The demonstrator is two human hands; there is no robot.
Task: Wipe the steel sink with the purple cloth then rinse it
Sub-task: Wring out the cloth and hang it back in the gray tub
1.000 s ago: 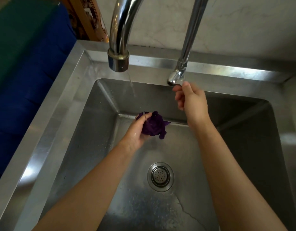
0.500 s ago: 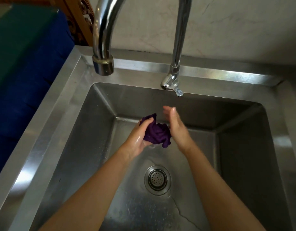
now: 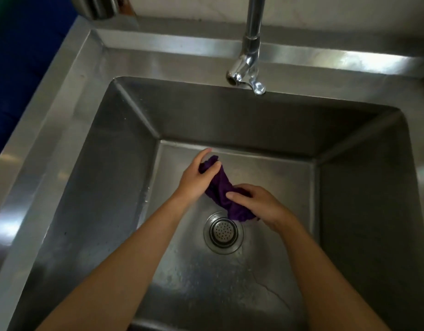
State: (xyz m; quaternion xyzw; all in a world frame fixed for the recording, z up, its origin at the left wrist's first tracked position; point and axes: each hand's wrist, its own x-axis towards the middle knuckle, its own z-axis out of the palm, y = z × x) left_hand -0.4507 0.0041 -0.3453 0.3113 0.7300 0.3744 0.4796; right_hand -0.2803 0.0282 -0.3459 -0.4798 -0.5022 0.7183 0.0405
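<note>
Clasping the upper end of a crumpled purple cloth (image 3: 221, 188) in the curled fingers of the left hand (image 3: 194, 181); pinching its lower end with the right hand (image 3: 260, 205). Holding it stretched between the two, low inside the deep rectangular steel sink (image 3: 106, 168), near the round perforated metal drain strainer (image 3: 224, 231). Behind, a chrome tap (image 3: 248, 68).

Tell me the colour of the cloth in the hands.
Dark purple cloth, plain with no pattern, seen best in the head view.
</note>
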